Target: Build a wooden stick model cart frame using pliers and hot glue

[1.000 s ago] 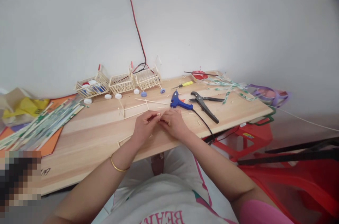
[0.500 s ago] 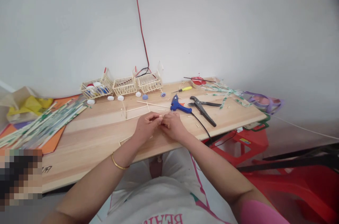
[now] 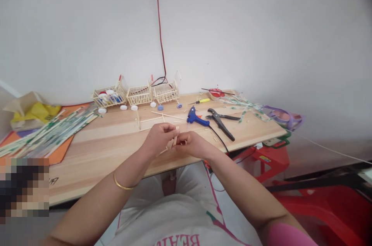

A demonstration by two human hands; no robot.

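My left hand [image 3: 159, 138] pinches a few short, pale wooden sticks [image 3: 176, 133] between thumb and fingers, holding them roughly upright above the table's front edge. The fingertips of my right hand [image 3: 192, 145] are curled and closed at the lower part of the same sticks, which they partly hide. Just beyond my hands lies a thin rectangular stick frame [image 3: 148, 126], with loose long sticks [image 3: 168, 116] behind it. A blue glue gun [image 3: 197, 117] rests on its side past my right hand.
Black cutting pliers [image 3: 222, 123] and a yellow-handled screwdriver [image 3: 202, 101] lie to the right. Three stick carts with bottle-cap wheels, one a cart [image 3: 139, 96], line the wall. Patterned strips [image 3: 66, 129] cover an orange sheet at left. A red stool [image 3: 273, 160] stands beside the table [image 3: 95, 149].
My hands have drawn slightly apart, so more of the short sticks shows between them. My right hand has turned and sits a little lower. The camera view has shifted slightly.
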